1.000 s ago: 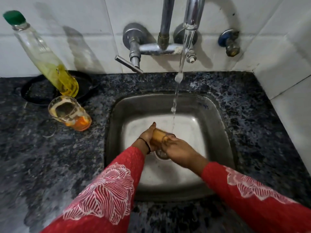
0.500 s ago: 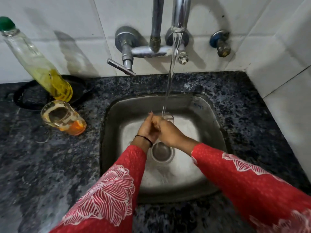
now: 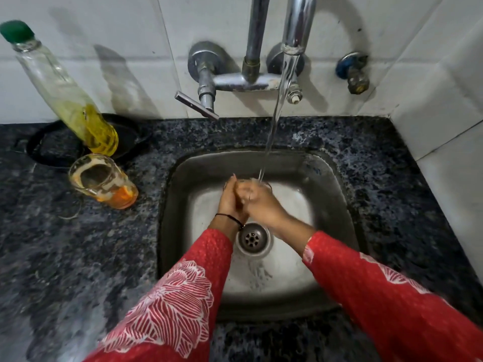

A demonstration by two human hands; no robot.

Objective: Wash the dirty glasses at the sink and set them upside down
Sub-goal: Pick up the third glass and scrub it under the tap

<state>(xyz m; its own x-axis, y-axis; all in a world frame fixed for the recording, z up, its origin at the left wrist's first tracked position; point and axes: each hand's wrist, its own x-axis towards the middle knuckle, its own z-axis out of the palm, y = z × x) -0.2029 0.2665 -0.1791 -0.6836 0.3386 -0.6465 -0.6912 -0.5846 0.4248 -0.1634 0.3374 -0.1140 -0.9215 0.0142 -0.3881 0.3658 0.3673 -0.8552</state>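
Glass (image 3: 262,184) is right under the tap stream (image 3: 274,121), over the sink (image 3: 337,205), w/ both hands wrapped tight around it: left hand (image 3: 230,202) cupping the body, right hand (image 3: 261,205) closed over the far side (rim barely shows). Prob wet and slippery, light but breakable, so hold the body, not the rim. Second dirty glass (image 3: 103,181) w/ orange residue sits left of the sink on the counter (image 3: 78,257), just in front of the oil bottle (image 3: 65,92).

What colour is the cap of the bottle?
Green, seen in the head view: cap of the bottle.
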